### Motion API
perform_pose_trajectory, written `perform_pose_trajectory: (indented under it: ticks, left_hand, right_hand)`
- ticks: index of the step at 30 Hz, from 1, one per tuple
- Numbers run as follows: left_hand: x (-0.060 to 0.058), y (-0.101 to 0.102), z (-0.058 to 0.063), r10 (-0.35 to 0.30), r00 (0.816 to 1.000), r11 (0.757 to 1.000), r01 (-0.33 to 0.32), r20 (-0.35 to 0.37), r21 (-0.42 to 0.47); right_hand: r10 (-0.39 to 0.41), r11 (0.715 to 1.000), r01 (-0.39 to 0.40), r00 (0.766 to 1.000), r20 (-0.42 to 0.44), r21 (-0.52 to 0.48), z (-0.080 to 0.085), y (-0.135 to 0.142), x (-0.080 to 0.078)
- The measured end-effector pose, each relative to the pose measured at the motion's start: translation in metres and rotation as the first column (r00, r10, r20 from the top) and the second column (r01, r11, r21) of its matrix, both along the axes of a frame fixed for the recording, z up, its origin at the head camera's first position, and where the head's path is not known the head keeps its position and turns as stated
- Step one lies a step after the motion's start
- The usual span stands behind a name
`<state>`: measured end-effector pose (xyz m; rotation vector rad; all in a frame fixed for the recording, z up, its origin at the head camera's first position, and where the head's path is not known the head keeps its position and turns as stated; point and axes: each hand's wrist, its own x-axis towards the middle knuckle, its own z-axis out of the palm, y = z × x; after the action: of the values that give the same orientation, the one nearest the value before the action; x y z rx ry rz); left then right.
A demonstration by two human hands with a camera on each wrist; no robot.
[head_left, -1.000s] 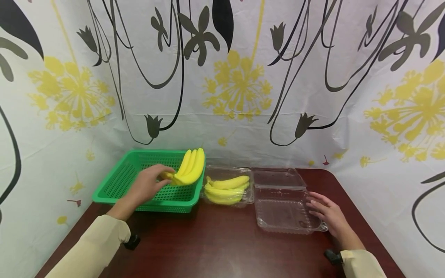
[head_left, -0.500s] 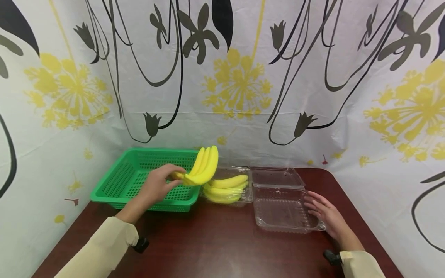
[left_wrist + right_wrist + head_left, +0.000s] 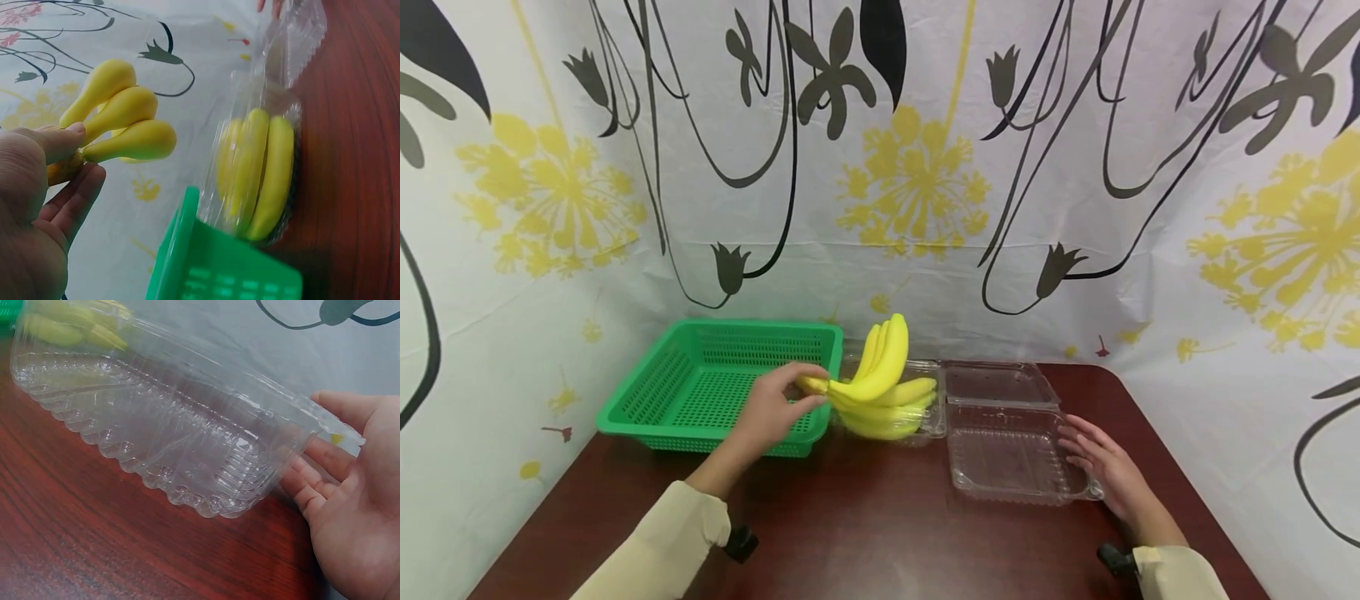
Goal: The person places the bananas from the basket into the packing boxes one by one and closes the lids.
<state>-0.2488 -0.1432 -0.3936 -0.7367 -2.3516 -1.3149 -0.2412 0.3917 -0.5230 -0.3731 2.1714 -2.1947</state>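
Bananas [image 3: 891,357] aloft (stem [image 3: 64,170] pinched).

The person wears a long left sleeve [image 3: 658,542], pale cream, plain, softly creased toward the cuff. The right sleeve [image 3: 1180,573] matches in colour. I observe a small, black, block-shaped left unit [image 3: 742,544] at that cuff's inner side; a right unit [image 3: 1117,559], likewise black, sits opposite. Left hand [image 3: 778,408] and right hand [image 3: 1105,467] are bare. Unit markings: too small to read.

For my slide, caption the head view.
Left fingers pinch bananas by the stem near a green basket; right fingers rest at an open clear container.
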Motion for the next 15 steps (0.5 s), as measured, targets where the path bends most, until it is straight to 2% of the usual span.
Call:
perform_pose_trajectory:
  ticks: [5, 14, 15]
  left_hand:
    - [0.004, 0.013, -0.009, -0.038, 0.995, 0.993, 0.027, 0.095, 0.113]
    - [0.008, 0.042, -0.027, -0.113, 0.984, 0.970, 0.080, 0.134, 0.230]
    - [0.012, 0.045, -0.025, -0.119, 0.982, 0.967, 0.081, 0.150, 0.241]
  right_hand:
    - [-0.010, 1.000, 0.010, 1.000, -0.012, -0.004, 0.000, -0.003, 0.002]
    - [-0.056, 0.998, 0.056, 0.998, 0.013, 0.029, 0.002, -0.007, 0.008]
    - [-0.062, 0.998, 0.062, 0.998, 0.020, 0.031, 0.002, -0.007, 0.009]
